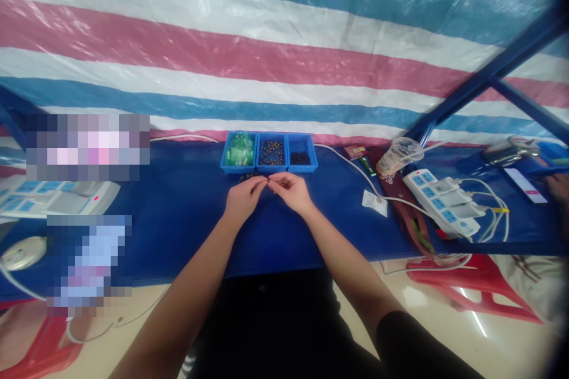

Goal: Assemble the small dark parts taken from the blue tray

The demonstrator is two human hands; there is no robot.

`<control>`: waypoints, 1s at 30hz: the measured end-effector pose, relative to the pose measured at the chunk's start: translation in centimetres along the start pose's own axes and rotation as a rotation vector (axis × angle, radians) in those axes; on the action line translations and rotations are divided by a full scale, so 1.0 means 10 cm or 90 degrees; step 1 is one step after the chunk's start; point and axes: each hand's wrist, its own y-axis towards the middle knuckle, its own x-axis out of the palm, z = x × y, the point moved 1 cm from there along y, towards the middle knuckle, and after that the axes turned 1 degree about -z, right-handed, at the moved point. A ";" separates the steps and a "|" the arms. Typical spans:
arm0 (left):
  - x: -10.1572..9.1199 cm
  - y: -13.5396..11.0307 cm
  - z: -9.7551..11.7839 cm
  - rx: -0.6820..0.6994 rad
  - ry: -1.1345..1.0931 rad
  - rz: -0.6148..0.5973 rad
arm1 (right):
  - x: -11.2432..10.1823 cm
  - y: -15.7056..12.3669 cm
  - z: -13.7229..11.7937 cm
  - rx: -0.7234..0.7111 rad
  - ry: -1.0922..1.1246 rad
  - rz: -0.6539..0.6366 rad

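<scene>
My left hand point(245, 194) and my right hand point(290, 190) meet over the blue table, fingertips pinched together around something too small to make out. Just beyond them stand three blue bins side by side. The left bin point(223, 160) holds green translucent pieces point(240, 150). Small brass-coloured metal parts point(271, 151) lie in the middle bin point(271, 170). Small black parts point(300, 158) sit in the right bin point(302, 142). A few dark metal bits point(245, 177) rest on the table in front of the left bin, close to my left hand.
On the right are a plastic cup point(400, 156), a white packet point(374, 203), a brown strap point(402, 213), a power strip point(440, 204) with cables, and a phone point(525, 185). Another power strip point(95, 198) lies left. Another person's hand point(558, 188) shows at the right edge.
</scene>
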 end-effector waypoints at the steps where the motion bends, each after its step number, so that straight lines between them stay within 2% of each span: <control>1: 0.00 0.00 0.00 -0.009 0.002 0.001 | 0.00 0.00 0.00 0.002 -0.003 0.002; 8: 0.01 -0.01 0.00 0.008 0.015 0.033 | -0.01 0.00 0.00 -0.003 -0.010 0.006; 19: -0.01 -0.01 0.04 0.044 0.047 0.026 | -0.02 -0.01 -0.01 -0.024 -0.002 0.004; 30: 0.03 -0.02 0.01 0.025 0.034 -0.020 | -0.03 -0.02 -0.01 -0.070 -0.077 -0.007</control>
